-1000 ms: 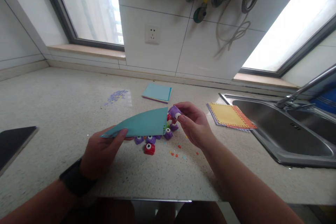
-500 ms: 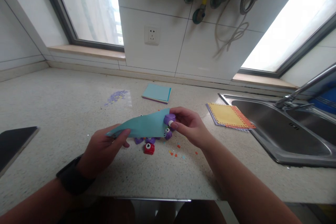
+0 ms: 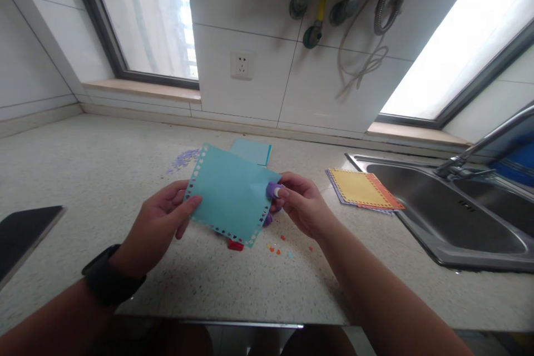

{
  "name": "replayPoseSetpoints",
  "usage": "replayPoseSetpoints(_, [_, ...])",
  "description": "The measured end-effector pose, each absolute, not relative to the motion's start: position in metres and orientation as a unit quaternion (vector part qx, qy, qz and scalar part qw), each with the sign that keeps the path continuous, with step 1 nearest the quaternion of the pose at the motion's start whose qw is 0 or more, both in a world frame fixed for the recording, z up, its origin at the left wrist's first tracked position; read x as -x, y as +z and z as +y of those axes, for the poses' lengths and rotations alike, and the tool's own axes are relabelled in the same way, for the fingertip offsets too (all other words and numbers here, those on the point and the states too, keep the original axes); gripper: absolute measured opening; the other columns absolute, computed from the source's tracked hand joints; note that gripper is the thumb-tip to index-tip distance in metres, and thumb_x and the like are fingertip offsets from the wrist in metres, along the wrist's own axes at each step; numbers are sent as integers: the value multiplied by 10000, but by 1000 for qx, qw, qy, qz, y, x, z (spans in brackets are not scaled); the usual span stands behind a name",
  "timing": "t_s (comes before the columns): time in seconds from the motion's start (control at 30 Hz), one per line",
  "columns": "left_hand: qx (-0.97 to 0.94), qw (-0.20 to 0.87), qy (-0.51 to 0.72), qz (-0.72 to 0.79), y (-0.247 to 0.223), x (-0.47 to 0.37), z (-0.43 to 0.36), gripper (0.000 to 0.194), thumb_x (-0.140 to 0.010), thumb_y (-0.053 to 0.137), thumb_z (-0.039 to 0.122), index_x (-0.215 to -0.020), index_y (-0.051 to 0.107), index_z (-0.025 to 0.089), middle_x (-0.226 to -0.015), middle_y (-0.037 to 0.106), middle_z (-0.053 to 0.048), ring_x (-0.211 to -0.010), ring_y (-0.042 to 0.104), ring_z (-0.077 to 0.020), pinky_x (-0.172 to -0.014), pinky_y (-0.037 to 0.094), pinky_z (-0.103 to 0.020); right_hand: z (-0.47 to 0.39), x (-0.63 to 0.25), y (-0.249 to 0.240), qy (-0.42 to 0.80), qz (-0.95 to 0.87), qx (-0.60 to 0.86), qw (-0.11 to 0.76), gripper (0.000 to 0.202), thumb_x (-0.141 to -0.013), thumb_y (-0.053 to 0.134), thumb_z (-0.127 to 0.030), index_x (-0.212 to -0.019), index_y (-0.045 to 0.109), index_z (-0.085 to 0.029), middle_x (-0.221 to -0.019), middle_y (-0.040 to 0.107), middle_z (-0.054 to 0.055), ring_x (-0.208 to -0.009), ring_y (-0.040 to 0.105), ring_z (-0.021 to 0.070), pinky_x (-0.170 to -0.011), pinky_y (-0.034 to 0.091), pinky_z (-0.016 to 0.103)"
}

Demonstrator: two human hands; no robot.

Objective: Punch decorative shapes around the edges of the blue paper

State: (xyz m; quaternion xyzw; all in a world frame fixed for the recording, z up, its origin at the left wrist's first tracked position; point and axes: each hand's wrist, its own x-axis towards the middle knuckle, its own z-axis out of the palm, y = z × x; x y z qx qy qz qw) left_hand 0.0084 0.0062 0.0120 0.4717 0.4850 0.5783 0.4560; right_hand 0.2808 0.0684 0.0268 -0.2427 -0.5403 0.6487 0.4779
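Note:
My left hand (image 3: pixel 169 211) pinches the left edge of a light blue sheet of paper (image 3: pixel 233 192), held tilted above the counter. Small punched holes run along the sheet's left, bottom and lower right edges. My right hand (image 3: pixel 304 200) grips a purple craft hole punch (image 3: pixel 273 190) at the sheet's right edge, thumb on its white button. Under the paper, a red punch (image 3: pixel 236 245) and other purple punches show only in part. Small orange and blue paper bits (image 3: pixel 278 251) lie on the counter near my right hand.
Behind the sheet lies a stack of blue paper (image 3: pixel 254 151). Purple confetti (image 3: pixel 183 160) is scattered at the back left. Punched yellow and orange sheets (image 3: pixel 354 188) rest beside the steel sink (image 3: pixel 417 217). A dark flat object (image 3: pixel 29 233) lies at the left.
The blue sheet has turned and tipped, so its broad face and punched edges now show. The purple punch stays in my right hand at its right edge.

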Motion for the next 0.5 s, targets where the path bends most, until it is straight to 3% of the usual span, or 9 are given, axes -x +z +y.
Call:
replayPoseSetpoints(0.07, [-414,507,602,457,9,-6,10,286,-760,824,335,-1007,725,229,-651,573,53,-427,375,-54,-345,292,-157,68,-279,29,653,-517,243,497,201,-767,838,-333,-909,733,-237,-759,674,-32,-615,631,104,-612,556,265])
replayPoseSetpoints(0.13, [-375,540,623,423,6,-5,13,246,-742,841,314,-948,747,218,-697,615,34,-485,446,-66,-380,369,-149,68,-278,29,651,-502,248,513,200,-759,840,-331,-903,732,-244,-772,680,-31,-626,637,108,-623,560,268])
replayPoseSetpoints(0.23, [-350,561,652,371,4,-7,13,233,-768,819,300,-977,760,214,-875,728,-12,-701,632,-129,-600,566,-209,68,-276,26,642,-502,262,517,198,-763,839,-326,-915,731,-257,-813,697,-23,-663,657,111,-646,565,260])
replayPoseSetpoints(0.33, [-328,574,665,347,2,-14,10,285,-794,793,274,-1070,751,215,-1069,772,-50,-954,703,-200,-814,607,-285,68,-272,21,639,-504,274,512,189,-778,829,-332,-922,727,-264,-854,702,-16,-703,668,116,-702,588,279])
replayPoseSetpoints(0.5, [-329,605,617,381,-1,-24,7,300,-834,771,293,-1122,745,213,-1102,789,-74,-954,745,-232,-804,630,-313,66,-263,16,659,-484,271,508,174,-793,816,-334,-921,725,-258,-894,700,-5,-793,679,134,-789,600,314])
